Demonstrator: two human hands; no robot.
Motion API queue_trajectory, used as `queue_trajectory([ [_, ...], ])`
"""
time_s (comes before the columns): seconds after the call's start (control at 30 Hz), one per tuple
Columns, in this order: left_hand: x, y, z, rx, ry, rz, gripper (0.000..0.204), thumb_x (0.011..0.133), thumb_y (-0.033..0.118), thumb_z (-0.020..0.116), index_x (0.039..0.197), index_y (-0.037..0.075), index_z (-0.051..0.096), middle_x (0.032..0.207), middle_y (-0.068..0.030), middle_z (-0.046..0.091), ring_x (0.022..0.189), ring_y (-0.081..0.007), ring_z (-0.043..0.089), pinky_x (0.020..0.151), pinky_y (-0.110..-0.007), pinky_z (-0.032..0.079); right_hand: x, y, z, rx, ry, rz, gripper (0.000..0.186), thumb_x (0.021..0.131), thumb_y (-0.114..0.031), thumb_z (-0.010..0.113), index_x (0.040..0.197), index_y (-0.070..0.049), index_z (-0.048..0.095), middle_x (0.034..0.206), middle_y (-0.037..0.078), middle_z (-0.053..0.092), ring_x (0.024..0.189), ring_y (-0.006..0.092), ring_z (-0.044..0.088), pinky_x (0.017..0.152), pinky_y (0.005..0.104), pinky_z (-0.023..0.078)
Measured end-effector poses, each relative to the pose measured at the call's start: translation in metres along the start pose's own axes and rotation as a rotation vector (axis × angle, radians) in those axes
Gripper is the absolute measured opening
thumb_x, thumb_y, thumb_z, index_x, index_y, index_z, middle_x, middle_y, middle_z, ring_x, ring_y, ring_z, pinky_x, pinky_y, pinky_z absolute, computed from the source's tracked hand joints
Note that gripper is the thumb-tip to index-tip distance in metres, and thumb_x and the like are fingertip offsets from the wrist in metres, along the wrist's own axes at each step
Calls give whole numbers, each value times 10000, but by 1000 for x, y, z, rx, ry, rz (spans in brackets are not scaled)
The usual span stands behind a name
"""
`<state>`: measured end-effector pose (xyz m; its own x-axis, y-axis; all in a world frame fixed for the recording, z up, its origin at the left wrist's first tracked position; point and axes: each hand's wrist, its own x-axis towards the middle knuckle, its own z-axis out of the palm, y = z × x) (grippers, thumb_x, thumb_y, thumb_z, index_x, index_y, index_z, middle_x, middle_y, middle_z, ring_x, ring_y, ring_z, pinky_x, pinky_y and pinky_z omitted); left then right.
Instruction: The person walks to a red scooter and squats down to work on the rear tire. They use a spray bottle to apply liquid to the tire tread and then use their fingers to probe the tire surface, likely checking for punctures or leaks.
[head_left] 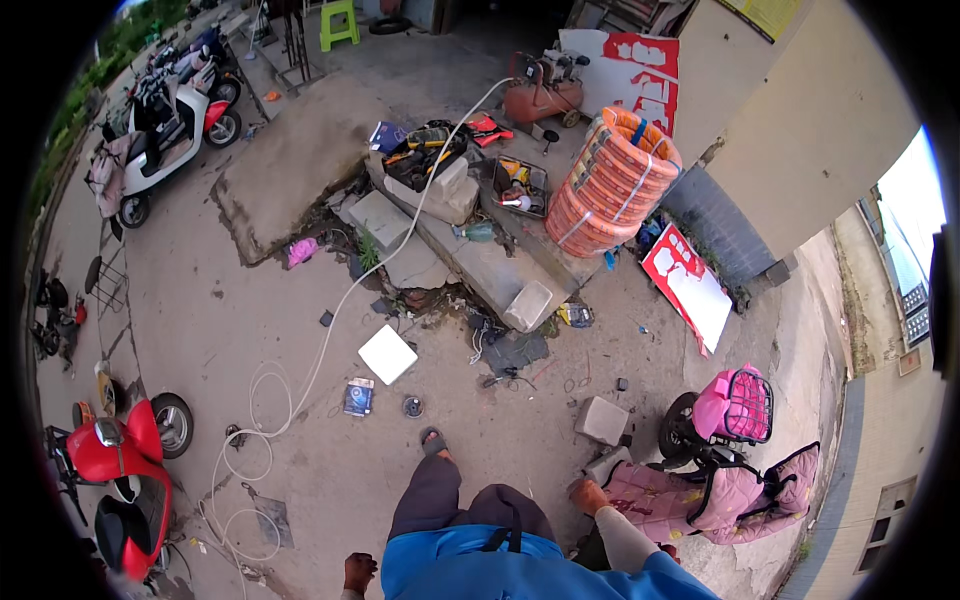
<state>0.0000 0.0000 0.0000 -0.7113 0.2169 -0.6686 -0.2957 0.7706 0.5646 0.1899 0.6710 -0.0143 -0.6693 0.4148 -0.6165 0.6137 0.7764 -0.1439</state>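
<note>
So on my feed the right hand (588, 495) is at the left edge of a pink quilted cover (655, 490), and I honestly can't tell if it's pinching the cloth or just next to it. Fingers look bent. Left hand (360, 572) is low by the bottom of the view, fingers kinda curled, no idea if anything's in that grip. It's well apart from the cover anyway.

The cover is draped on a parked scooter (718, 455) on the ground right of the legs, with a pink bundle (735, 402) in its wire basket.

What bugs me: a hard tug with the cover snagged on the scooter could pull the whole thing off balance. Loose cloth might also catch the dark wheel (680, 428). And the pale block (602, 420) sits just beside that wheel, so a sloppy step there is a stubbed toe.

Room-wise, the right side is tight, with block and scooter close together. Ahead, the broken edge of the concrete slab (480, 265) limits things. I'd favor the left for stepping, but the white hose (352, 288) loops over the ground there, and the little round tin (413, 406) is right by the sandaled foot (433, 440).
</note>
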Motion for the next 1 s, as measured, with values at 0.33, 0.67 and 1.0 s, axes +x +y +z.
queue_trajectory([
  [0.33, 114, 259, -112, -599, 304, -177, 239, 1000, 179, 576, 1178, 36, 648, 996, -102, 742, 818, -180, 709, 665, -319, 543, 176, -86, -254, 178, -130, 184, 335, 922, -310, 646, 1196, -166, 777, 1228, 199, 757, 1175, 423, 710, 1011, 525, 562],
  [0.67, -39, 245, 21, -783, 158, -845, 352, 1069, 312, 611, 1298, 45, 634, 1039, -96, 748, 914, -229, 739, 715, -342, 614, 514, -118, -434, 196, 153, -14, 386, 912, -258, 709, 1251, -75, 685, 1087, 226, 771, 1076, 386, 732, 977, 480, 568],
  [1.0, -94, 396, 9, -775, 139, -1061, 389, 1096, 319, 590, 1362, 37, 625, 1157, -131, 740, 1025, -260, 740, 802, -379, 631, 733, -155, -523, -223, 186, 114, 683, 985, -220, 594, 1628, -246, 367, 1509, 240, 476, 1316, 496, 574, 990, 651, 535],
])
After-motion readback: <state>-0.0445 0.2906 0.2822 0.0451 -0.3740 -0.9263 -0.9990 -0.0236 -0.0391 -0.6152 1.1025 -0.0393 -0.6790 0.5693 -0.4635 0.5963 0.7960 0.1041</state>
